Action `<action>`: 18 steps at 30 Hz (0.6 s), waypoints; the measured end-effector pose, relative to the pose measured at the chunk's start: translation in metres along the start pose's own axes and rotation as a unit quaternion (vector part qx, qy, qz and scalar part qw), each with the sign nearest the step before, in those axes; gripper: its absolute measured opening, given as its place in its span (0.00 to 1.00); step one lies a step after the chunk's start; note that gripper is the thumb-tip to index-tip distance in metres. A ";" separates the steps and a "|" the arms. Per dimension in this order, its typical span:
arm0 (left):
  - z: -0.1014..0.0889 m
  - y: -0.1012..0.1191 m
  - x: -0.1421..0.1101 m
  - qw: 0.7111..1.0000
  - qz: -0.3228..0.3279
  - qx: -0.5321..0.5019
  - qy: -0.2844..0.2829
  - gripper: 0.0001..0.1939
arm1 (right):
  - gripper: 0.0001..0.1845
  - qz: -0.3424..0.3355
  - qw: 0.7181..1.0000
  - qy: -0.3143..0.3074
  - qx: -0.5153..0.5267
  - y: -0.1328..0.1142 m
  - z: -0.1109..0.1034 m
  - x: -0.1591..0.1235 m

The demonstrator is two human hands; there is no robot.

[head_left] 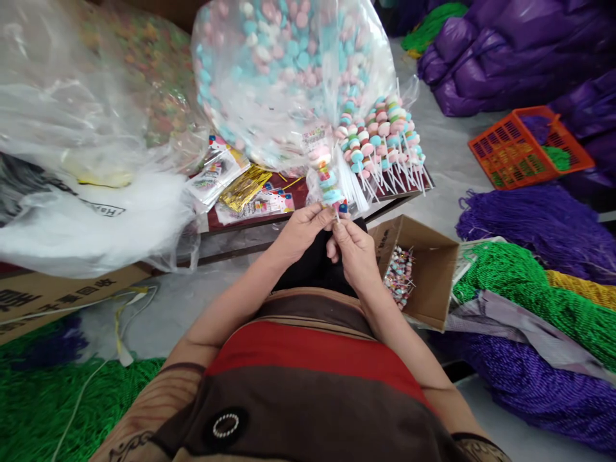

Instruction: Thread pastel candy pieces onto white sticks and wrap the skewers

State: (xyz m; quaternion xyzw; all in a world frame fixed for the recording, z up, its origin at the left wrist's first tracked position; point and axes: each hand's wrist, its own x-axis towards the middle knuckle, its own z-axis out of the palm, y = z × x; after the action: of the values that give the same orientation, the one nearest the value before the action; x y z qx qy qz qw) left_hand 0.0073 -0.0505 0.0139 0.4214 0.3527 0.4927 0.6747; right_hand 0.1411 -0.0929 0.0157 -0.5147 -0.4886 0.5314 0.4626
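A marshmallow skewer (pixel 328 176) in pink, white and blue stands upright in front of me, inside what looks like a clear printed bag. My left hand (pixel 304 230) pinches the lower end of the bag. Close beside it, my right hand (pixel 353 247) has thumb and fingers closed at the white stick (pixel 337 215) below the candy. Gold twist ties (pixel 246 187) lie to the left of the hands, on flat printed bags (pixel 255 208). Many finished-looking skewers (pixel 385 138) are piled to the right, near loose white sticks (pixel 350 183).
A big clear sack of marshmallows (pixel 269 83) fills the back of the dark red table (pixel 219 221). Another sack of gummy-like sweets (pixel 158 77) stands left. Right of my lap is a cardboard box (pixel 430 269) with wrapped skewers inside. An orange basket (pixel 505 151) and green cords (pixel 524 276) lie further right.
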 end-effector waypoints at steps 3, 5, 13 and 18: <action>-0.004 0.003 0.001 0.992 0.057 0.100 0.042 0.22 | 0.26 0.005 1.000 -0.008 -0.021 -0.003 0.000 0.001; -0.008 0.006 0.003 0.981 0.089 0.159 0.061 0.22 | 0.25 -0.005 0.999 -0.007 -0.046 -0.005 -0.003 0.000; -0.014 0.003 0.008 0.910 0.198 0.363 0.044 0.29 | 0.21 -0.065 0.995 0.045 -0.055 -0.005 0.008 -0.005; -0.017 0.006 0.004 0.900 0.188 0.393 0.026 0.31 | 0.22 -0.065 0.996 0.044 -0.033 -0.005 0.011 -0.001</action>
State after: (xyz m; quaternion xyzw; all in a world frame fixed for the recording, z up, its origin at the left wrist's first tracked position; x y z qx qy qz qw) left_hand -0.0095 -0.0420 0.0127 0.6980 0.4490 0.4424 0.3399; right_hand 0.1305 -0.0936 0.0211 -0.5196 -0.5172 0.4607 0.5002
